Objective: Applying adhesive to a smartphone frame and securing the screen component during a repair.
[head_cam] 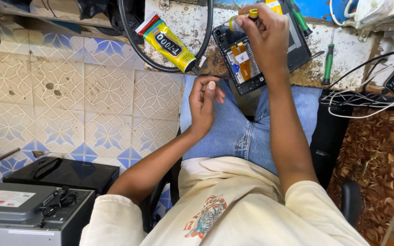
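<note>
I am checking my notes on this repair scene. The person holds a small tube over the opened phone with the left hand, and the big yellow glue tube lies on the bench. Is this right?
Not quite. In the head view, the right hand holds the small tube over the opened phone; the left hand is lower, over the lap, holding nothing visible. The big yellow glue tube does lie on the bench.

Small clear tube point(241, 19) with yellow band and black cap, pinched at its top between fingertips of right hand point(264, 38), held tilted just above opened phone. Opened phone point(247, 57) lying flat, back cover off, on stained worktop point(343, 54): black frame, orange flex ribbons and blue patch showing inside, partly hidden under right hand. Left hand point(204, 105) curled loosely over lap, holding nothing visible.
</note>
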